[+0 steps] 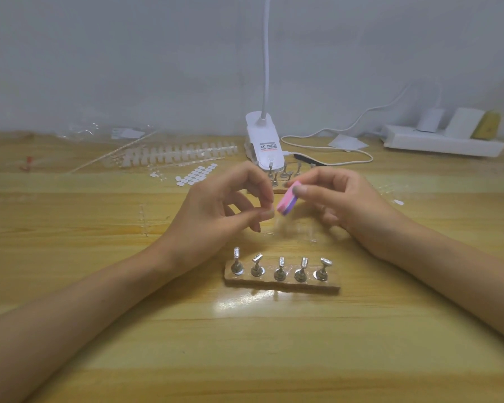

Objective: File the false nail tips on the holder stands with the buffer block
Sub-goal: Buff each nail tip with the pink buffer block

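My right hand [341, 199] grips a pink and purple buffer block [287, 200] between thumb and fingers, its lower end tilted toward my left hand. My left hand [227, 205] pinches something small and clear between thumb and forefinger, close to the block's tip; it looks like a nail tip, too small to make out. Both hands hover above the wooden table. Nearer to me a wooden base [282, 282] carries several upright metal holder stands [280, 270]. A second set of holder stands [284, 173] is partly hidden behind my hands.
A white clip lamp [264, 146] with its cable stands at the back centre. Strips of false nail tips [181, 154] and white adhesive pads [197, 174] lie at the back left. A white power strip [442, 142] sits at the back right. A black file [310, 159] lies beside the lamp.
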{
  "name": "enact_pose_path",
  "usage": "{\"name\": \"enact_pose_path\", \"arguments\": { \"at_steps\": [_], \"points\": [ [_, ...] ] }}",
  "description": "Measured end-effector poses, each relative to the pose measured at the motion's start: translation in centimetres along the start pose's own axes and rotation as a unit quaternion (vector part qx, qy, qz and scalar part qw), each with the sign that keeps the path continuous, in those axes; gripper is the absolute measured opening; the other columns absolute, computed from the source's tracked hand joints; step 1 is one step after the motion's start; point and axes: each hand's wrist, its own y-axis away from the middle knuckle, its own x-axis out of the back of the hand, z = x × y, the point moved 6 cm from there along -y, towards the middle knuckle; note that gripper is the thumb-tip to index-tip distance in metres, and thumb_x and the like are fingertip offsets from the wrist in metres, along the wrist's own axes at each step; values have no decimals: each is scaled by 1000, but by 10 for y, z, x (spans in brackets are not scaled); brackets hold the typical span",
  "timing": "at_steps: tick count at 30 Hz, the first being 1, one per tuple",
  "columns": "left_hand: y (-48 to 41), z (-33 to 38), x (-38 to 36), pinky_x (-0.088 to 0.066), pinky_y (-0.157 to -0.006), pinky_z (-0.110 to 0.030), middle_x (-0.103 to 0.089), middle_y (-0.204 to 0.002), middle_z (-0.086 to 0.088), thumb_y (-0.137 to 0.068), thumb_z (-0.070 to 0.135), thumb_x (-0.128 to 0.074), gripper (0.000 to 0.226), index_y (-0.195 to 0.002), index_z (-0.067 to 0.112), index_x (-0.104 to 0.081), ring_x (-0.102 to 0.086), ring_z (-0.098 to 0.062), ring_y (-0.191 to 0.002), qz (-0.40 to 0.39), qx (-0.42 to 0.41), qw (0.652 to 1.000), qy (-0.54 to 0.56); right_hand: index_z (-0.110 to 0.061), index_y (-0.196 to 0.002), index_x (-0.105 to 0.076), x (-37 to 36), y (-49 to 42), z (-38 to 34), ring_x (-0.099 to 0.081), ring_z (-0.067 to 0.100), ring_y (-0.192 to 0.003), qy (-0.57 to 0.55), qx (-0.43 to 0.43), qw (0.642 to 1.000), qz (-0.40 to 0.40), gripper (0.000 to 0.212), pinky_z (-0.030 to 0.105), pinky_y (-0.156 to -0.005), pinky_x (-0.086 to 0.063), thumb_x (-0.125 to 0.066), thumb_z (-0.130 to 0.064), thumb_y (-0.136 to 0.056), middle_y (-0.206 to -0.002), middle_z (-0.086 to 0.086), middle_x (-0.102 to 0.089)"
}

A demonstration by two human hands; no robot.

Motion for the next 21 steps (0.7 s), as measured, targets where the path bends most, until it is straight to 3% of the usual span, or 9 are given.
{"name": "enact_pose_path", "arguments": {
  "at_steps": [3, 7, 9, 11, 13, 17, 19, 21],
  "points": [
    [0, 1, 0, -54, -55, -42, -64, -89, 6, -83, 15, -73, 14, -90, 19, -61, -70, -21, -66, 2, -1, 1000, -5, -18, -87, -73, -12, 2, 0, -55, 0, -54, 39, 7, 997, -67, 9, 12, -43, -34, -78, -22, -81, -75, -4, -73],
    [0, 1, 0, -52, -55, -30, -64, -89, 7, -83, 12, -72, 16, -90, 20, -60, -70, -20, -65, 4, -2, 1000, -9, -19, -86, -74, -1, 0, 0, -59, 7, -65, 17, -5, 1000, -6, 20, 14, -44, -33, -75, -35, -73, -88, -2, -76],
    [1, 3, -1, -53, -55, -31, -64, -89, 8, -84, 13, -72, 16, -90, 21, -60, -69, -20, -65, -1, -7, 1000, -11, -18, -86, -73, -10, 2, -1, -61, 14, -62, 42, -1, 997, -60, 18, 22, -43, -39, -77, -32, -74, -81, 0, -75],
    [1, 3, -1, -52, -54, -31, -65, -88, 7, -84, 13, -72, 15, -90, 20, -60, -69, -20, -65, -1, -9, 1000, -13, -19, -85, -74, -9, 1, -1, -60, 19, -59, 41, 5, 998, -44, 17, 32, -49, -43, -76, -31, -74, -84, 1, -75],
    [0, 2, 0, -52, -54, -34, -65, -88, 7, -83, 12, -72, 15, -90, 18, -60, -69, -20, -64, 5, -6, 1000, -9, -18, -85, -74, -1, 0, -1, -56, 5, -55, 24, -1, 1000, -5, 17, 25, -49, -39, -75, -31, -74, -86, -2, -75],
    [1, 4, -1, -54, -55, -33, -65, -88, 7, -83, 14, -72, 14, -90, 18, -60, -69, -20, -65, 1, -7, 1000, -8, -14, -85, -71, -13, 3, -2, -58, 1, -56, 31, 2, 997, -69, 3, 11, -46, -36, -74, -14, -84, -74, -2, -73],
    [0, 3, -1, -52, -54, -30, -65, -88, 8, -83, 12, -72, 15, -89, 19, -60, -69, -20, -64, -1, -4, 1000, -8, -19, -85, -74, -3, 1, -1, -55, 2, -61, 17, 1, 1000, -8, 6, 12, -46, -33, -75, -24, -82, -82, -3, -74],
    [0, 3, 0, -51, -54, -29, -65, -89, 8, -84, 9, -74, 18, -89, 20, -60, -69, -20, -65, 7, -2, 1000, -6, -23, -83, -74, -2, 0, 1, -56, 2, -62, 31, -6, 999, -15, 6, 16, -47, -32, -75, -27, -79, -83, -2, -75]
  ]
}}
